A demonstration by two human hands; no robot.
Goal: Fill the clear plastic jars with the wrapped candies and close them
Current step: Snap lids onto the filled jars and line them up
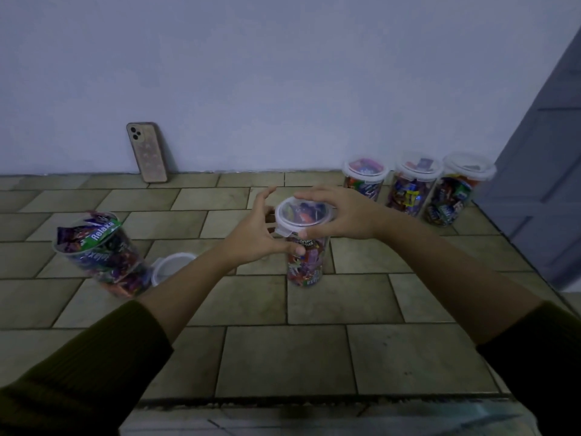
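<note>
Head camera: I see the right hand, fingers curled over the lid of the candy jar standing on the tiled floor; left hand fingers spread, thumb touching the jar's side.

My left hand: fingers splayed, forearm reaching toward 1 o'clock.
My right hand: curled round the lid, forearm toward 10 o'clock.

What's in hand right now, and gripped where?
Right hand grips the lid of the centre jar by its rim, fingers over the far edge, thumb on the near edge. Left hand only touches the jar wall with its thumb, fingers spread.
</note>
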